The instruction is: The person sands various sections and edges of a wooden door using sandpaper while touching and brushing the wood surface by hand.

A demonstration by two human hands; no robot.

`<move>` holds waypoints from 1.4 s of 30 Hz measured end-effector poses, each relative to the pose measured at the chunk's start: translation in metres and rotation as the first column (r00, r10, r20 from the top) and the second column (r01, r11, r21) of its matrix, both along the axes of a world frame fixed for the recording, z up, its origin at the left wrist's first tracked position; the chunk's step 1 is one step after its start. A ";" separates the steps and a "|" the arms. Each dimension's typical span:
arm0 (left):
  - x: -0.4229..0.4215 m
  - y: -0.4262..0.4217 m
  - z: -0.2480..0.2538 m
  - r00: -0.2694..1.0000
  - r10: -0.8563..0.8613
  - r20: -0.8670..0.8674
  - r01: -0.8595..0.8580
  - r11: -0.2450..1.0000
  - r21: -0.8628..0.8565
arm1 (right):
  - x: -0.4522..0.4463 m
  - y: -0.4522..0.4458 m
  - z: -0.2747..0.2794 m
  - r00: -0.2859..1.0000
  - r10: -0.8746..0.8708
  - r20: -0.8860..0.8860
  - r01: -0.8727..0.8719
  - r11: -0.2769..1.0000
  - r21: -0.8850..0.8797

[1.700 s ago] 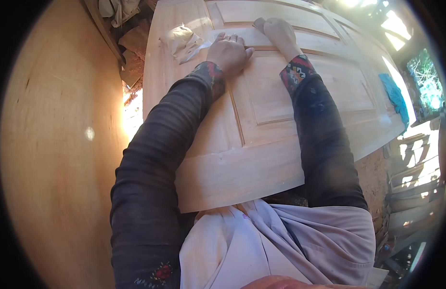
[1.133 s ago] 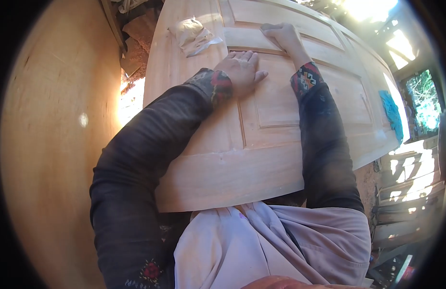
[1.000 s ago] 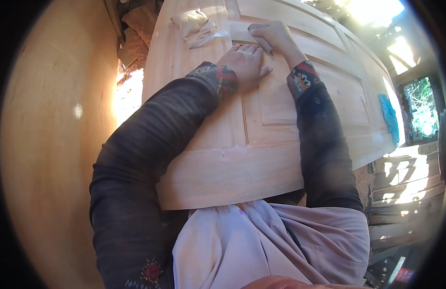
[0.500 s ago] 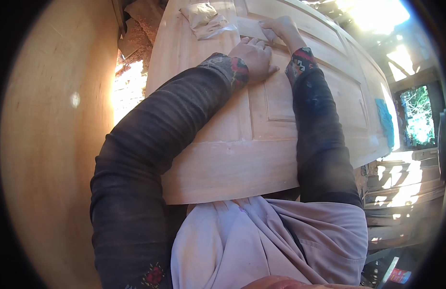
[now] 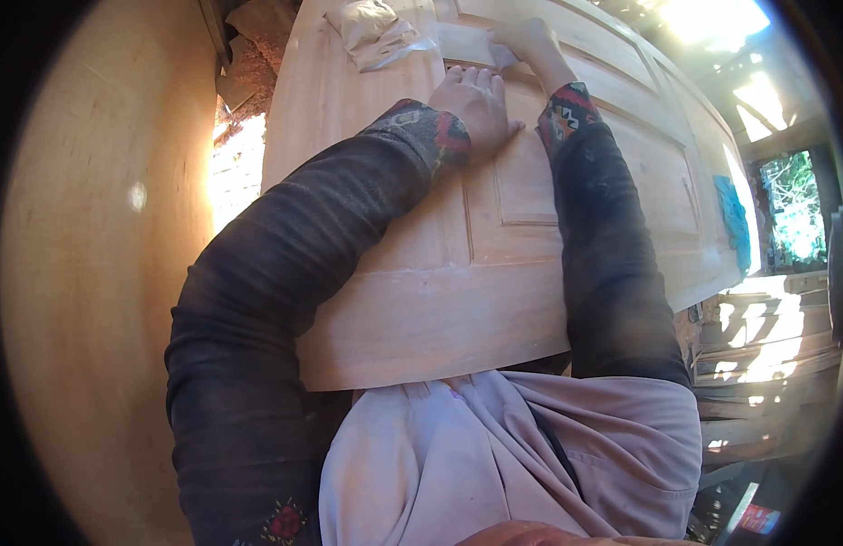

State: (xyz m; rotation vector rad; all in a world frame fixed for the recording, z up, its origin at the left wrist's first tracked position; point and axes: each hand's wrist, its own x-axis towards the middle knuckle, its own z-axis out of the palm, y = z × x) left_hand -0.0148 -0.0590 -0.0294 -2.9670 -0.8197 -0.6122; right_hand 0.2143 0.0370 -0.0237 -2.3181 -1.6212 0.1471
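Note:
A pale wooden panelled door [image 5: 421, 305] lies flat in front of me. My left hand [image 5: 476, 107] rests palm down on it, near the corner of a recessed panel, with the fingers stretched out and nothing held. Farther up and to the right, my right hand [image 5: 532, 45] is closed round a small greyish piece [image 5: 503, 55], perhaps sandpaper, pressed to the door's cross rail. Its fingers are slightly blurred. Just left of my hands, a crumpled beige plastic bag [image 5: 368, 32] lies on the door.
A large smooth wooden panel [image 5: 94, 273] stands along the left side. Blue cloth or plastic [image 5: 732, 223] hangs at the door's right edge. Stacked boards [image 5: 767, 355] lie at the right, below a window opening [image 5: 794, 209]. Reddish debris shows behind the bag.
My right hand has shifted back and forth along the cross rail with the grey piece. My left hand has moved slightly right across the door, its fingers now straighter. The camera view has shifted a little.

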 end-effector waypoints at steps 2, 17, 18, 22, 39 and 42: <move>0.000 0.001 0.006 0.998 0.002 -0.066 -0.005 0.999 -0.045 | -0.010 0.001 -0.004 0.979 0.182 -0.090 -0.190 0.978 -0.084; -0.003 -0.005 0.009 0.998 0.028 -0.059 -0.032 0.998 -0.058 | -0.019 0.007 0.006 0.987 -0.107 0.122 0.117 0.990 -0.084; -0.002 -0.004 0.012 0.996 0.029 -0.090 -0.036 0.997 -0.074 | -0.027 -0.003 0.015 0.998 -0.005 0.067 0.013 0.993 -0.117; -0.005 -0.004 0.006 0.996 0.064 -0.066 -0.065 0.998 -0.018 | -0.051 -0.031 0.029 0.937 0.349 0.002 -0.346 0.929 -0.129; -0.004 -0.006 0.008 0.984 0.112 -0.136 -0.119 0.992 -0.046 | -0.022 -0.031 0.029 0.997 -0.006 -0.077 0.001 0.998 -0.064; -0.007 -0.008 0.015 0.972 0.149 -0.184 -0.155 0.988 -0.021 | 0.019 -0.016 -0.001 0.970 -0.242 0.032 0.237 0.964 0.118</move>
